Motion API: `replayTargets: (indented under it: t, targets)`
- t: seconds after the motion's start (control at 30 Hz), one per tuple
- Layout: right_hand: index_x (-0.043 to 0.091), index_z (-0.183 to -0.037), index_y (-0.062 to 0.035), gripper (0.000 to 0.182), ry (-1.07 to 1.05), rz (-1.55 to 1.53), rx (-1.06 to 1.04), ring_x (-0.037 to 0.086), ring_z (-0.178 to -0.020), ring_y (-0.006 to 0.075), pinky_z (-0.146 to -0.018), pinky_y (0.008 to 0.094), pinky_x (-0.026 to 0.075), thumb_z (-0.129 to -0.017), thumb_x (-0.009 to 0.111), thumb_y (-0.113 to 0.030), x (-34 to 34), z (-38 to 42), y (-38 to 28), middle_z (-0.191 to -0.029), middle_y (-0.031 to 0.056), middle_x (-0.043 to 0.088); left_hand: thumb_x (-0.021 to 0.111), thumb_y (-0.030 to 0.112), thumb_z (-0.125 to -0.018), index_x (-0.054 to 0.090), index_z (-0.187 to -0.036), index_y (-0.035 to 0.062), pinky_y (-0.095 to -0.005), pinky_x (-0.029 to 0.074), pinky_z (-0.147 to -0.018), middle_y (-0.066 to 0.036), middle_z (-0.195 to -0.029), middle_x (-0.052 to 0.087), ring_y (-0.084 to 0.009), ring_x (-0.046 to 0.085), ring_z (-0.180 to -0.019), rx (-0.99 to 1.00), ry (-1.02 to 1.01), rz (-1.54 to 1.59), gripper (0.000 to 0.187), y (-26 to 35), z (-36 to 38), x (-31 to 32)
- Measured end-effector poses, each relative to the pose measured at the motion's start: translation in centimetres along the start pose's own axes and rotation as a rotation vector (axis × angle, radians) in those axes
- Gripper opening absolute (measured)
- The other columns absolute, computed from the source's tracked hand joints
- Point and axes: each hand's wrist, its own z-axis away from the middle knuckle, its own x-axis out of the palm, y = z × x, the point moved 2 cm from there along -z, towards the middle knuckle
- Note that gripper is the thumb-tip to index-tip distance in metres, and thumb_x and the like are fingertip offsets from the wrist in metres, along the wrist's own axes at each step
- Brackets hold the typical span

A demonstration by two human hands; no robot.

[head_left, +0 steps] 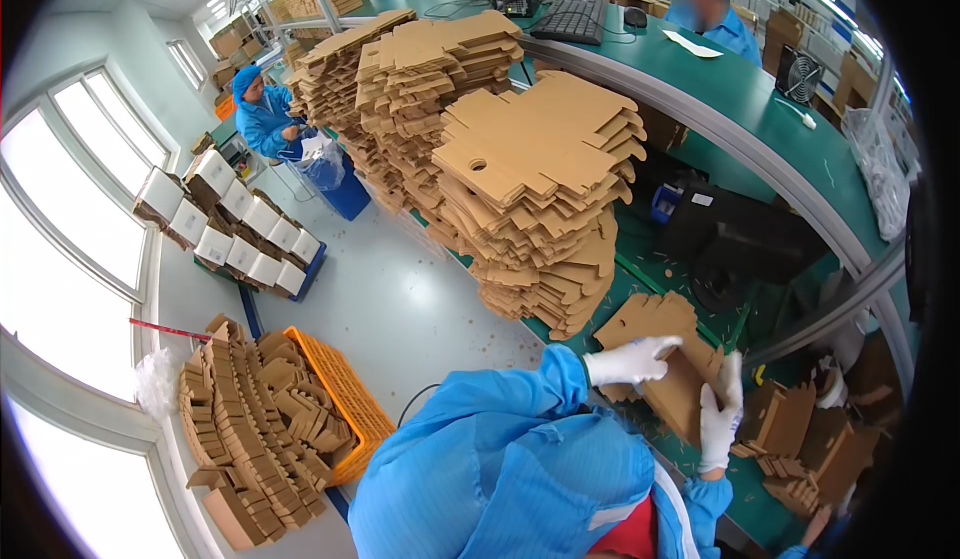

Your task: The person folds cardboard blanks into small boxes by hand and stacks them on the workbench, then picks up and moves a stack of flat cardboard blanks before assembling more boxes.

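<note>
A partly folded cardboard box blank (676, 395) is between my gloved hands over the green bench. My left hand (632, 361), in a white glove, grips its upper left side, fingers pointing across the board. On the other side, my right hand (720, 421), also white-gloved, holds the right edge of a raised panel between thumb and fingers. Flaps of the blank spread out flat beyond my left hand. A tall stack of flat cardboard blanks (545, 139) rises just past it, the top one with a round hole.
An orange crate (340, 399) of folded cardboard pieces stands on the floor at left. Folded cardboard parts (800, 439) lie right of my hands. A black monitor (740, 244) sits under the metal-framed shelf. Several co-workers in blue are farther off, one beside a blue bin (345, 194).
</note>
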Motion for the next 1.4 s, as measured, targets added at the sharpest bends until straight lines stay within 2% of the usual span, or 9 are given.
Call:
replayTargets:
  t: [0.1,0.2,0.23,0.33,0.57,0.9,1.07,1.27,1.4]
  targets:
    - [0.035,-0.15,-0.0034,0.057,0.165,0.304,-0.212,0.038,-0.141,0.026,-0.115,0.0355,0.029,-0.095,0.05,-0.001,-1.3,1.1,-0.1,-0.153,0.0146,0.039,0.051,0.02,-0.096,0.013,-0.157,0.0063,-0.0296,0.058,-0.061,-0.008,-0.112,0.059,-0.0141,0.056,-0.069,0.013,0.129,0.352,0.073,0.1,0.2,-1.8]
    - [0.051,-0.137,-0.0034,0.045,-0.001,0.169,-0.094,0.031,-0.144,0.032,-0.117,0.0392,0.024,-0.093,0.056,-0.013,-1.0,2.0,2.3,-0.152,0.0166,0.04,0.051,0.02,-0.095,0.013,-0.155,-0.0013,-0.0306,0.058,-0.063,-0.016,-0.164,0.012,-0.017,0.061,-0.08,-0.038,0.215,0.563,0.074,-2.6,-0.8,-3.0]
    - [0.051,-0.137,-0.0033,0.047,-0.046,0.129,-0.018,0.031,-0.145,0.0326,-0.117,0.0392,0.023,-0.093,0.057,-0.015,-1.0,2.0,3.0,-0.153,0.0166,0.038,0.052,0.018,-0.092,0.014,-0.155,-0.0008,-0.0293,0.057,-0.059,-0.015,-0.145,0.044,-0.0137,0.058,-0.076,-0.083,0.184,0.533,0.076,-2.1,-0.4,-2.6]
    - [0.052,-0.137,-0.0013,0.05,0.309,0.113,-0.137,0.032,-0.144,0.0314,-0.119,0.0381,0.022,-0.09,0.063,-0.013,0.0,1.1,-2.1,-0.151,0.018,0.04,0.051,0.015,-0.088,0.016,-0.154,-0.001,-0.0259,0.054,-0.049,-0.001,-0.084,0.046,-0.0073,0.049,-0.064,-0.111,0.168,0.456,0.077,-1.8,-0.5,-1.4]
    - [0.045,-0.144,-0.001,0.047,0.154,-0.007,-0.107,0.031,-0.145,0.0271,-0.119,0.0352,0.021,-0.107,0.035,-0.028,0.2,0.6,-2.7,-0.158,0.0151,0.031,0.055,0.021,-0.093,0.019,-0.154,-0.0007,-0.026,0.051,-0.046,-0.018,-0.141,0.048,-0.011,0.055,-0.075,-0.144,0.247,0.36,0.074,-4.6,-2.7,-0.3]
    - [0.033,-0.148,0.0025,0.055,-0.02,-0.703,0.307,0.044,-0.131,0.018,-0.109,0.0345,0.036,-0.104,0.049,-0.027,1.1,1.8,1.2,-0.142,0.0134,0.048,0.051,0.005,-0.095,0.043,-0.145,0.0095,-0.0204,0.035,-0.052,0.002,-0.076,0.047,-0.0034,0.037,-0.06,0.062,0.187,0.325,0.052,0.0,-0.9,1.2]
    - [0.056,-0.115,0.0012,0.035,0.004,0.536,0.32,0.06,-0.095,0.0465,-0.083,0.0492,0.048,-0.099,0.051,-0.03,3.6,4.1,11.6,-0.104,0.0292,0.063,0.053,0.007,-0.092,0.045,-0.145,0.0128,-0.0399,0.051,-0.083,-0.022,-0.125,0.061,-0.0397,0.065,-0.1,0.308,0.313,-0.452,0.053,1.4,0.4,1.9]
    - [0.047,-0.137,0.0003,0.053,0.095,0.501,0.201,0.062,-0.1,0.0454,-0.085,0.0496,0.05,-0.097,0.057,-0.033,1.9,4.2,5.8,-0.106,0.0268,0.066,0.052,0.011,-0.092,0.051,-0.141,0.0141,-0.0411,0.052,-0.072,-0.018,-0.119,0.064,-0.0364,0.066,-0.083,0.167,0.31,-0.511,0.049,0.7,-1.8,0.8]
    - [0.044,-0.144,-0.007,0.07,-0.003,0.364,-0.122,0.041,-0.136,0.0396,-0.111,0.0446,0.037,-0.086,0.072,-0.035,-2.7,3.9,-2.1,-0.146,0.0243,0.044,0.052,0.016,-0.098,0.034,-0.15,0.0026,-0.0184,0.039,-0.041,0.003,-0.071,0.047,-0.0028,0.042,-0.057,-0.076,0.209,0.126,0.057,-2.4,-4.7,-0.1]
